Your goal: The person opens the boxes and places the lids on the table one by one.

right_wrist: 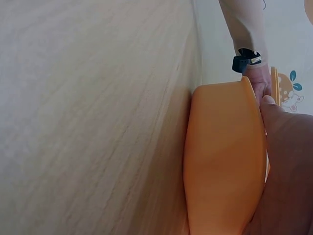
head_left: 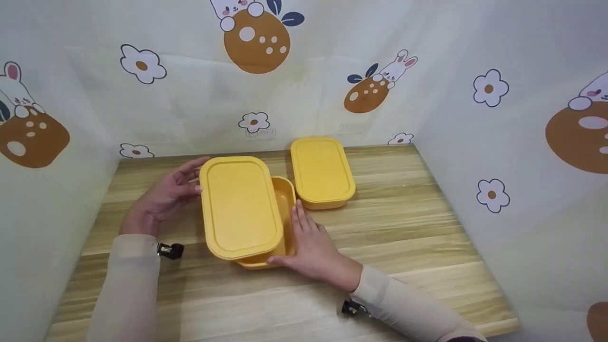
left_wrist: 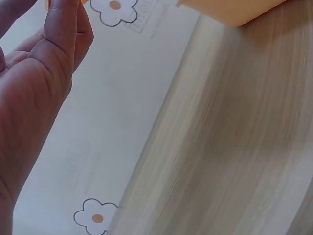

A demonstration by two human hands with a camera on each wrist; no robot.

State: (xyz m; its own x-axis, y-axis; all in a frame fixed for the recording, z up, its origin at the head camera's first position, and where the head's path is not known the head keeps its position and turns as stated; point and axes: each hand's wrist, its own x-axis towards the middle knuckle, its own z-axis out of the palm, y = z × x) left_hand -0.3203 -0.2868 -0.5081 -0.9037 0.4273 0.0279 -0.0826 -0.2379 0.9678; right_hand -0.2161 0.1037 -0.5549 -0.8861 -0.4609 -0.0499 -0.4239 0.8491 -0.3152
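Note:
A yellow rectangular lid (head_left: 241, 206) with rounded corners is held by my left hand (head_left: 164, 197), which pinches its left edge. It lies raised and shifted left over an orange-yellow lunch box (head_left: 286, 194), leaving a strip of the box's inside visible along the right and front. My right hand (head_left: 313, 249) rests on the box's right rim, fingers extended and thumb spread to the near corner. In the right wrist view the box's outer wall (right_wrist: 225, 152) stands upright on the table. The lid hides most of the box's inside.
Behind and to the right stands a second yellow box (head_left: 323, 171) with its lid on. The wood-grain table (head_left: 403, 247) is bounded at the back and sides by pale cloth walls (head_left: 190, 104) printed with rabbits and flowers.

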